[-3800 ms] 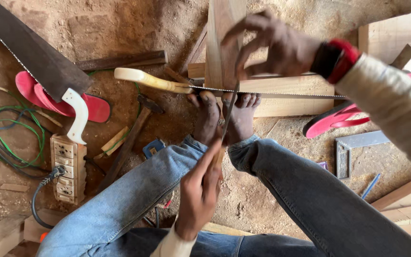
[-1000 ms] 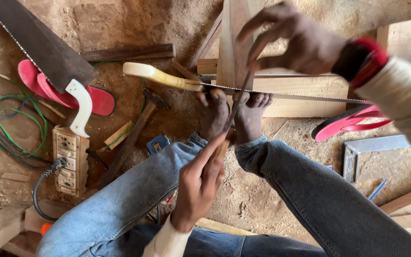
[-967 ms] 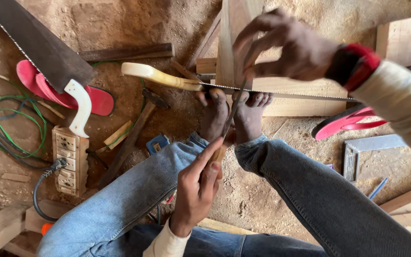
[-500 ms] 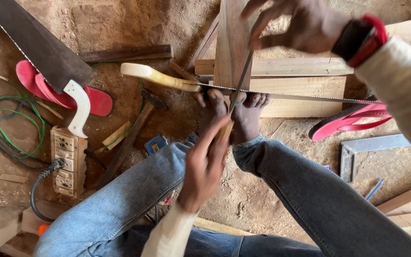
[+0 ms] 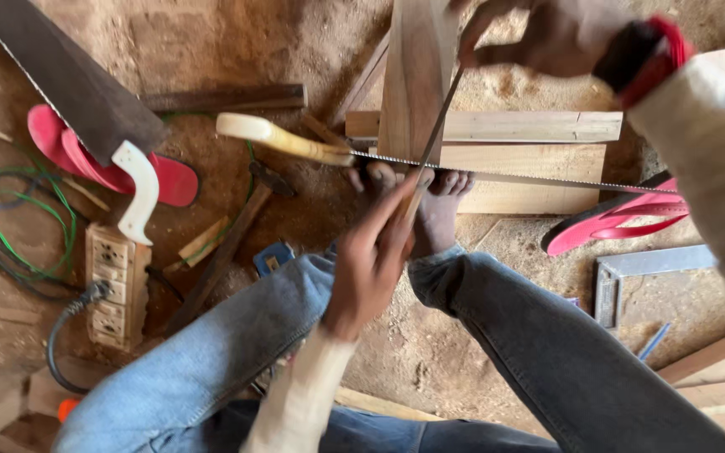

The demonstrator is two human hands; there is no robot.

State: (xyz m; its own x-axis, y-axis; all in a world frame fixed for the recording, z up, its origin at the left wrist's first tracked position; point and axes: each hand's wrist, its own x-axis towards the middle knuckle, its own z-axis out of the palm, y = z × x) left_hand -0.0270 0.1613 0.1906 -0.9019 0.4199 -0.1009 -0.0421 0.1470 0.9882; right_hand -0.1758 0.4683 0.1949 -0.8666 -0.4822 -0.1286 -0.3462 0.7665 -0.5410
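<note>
While I'm watching, left hand and right hand are pinching thin blade, fingers closed on each end, against upright plank. Marking step, I'm judging; steady alignment needed next.

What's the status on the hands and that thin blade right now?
Left hand grips thin blade's lower end. Right hand holds top. Handsaw lies across, beside bare feet.

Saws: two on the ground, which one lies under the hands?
The thin saw with the cream handle, across the boards; the broad white-handled saw lies far left.
</note>
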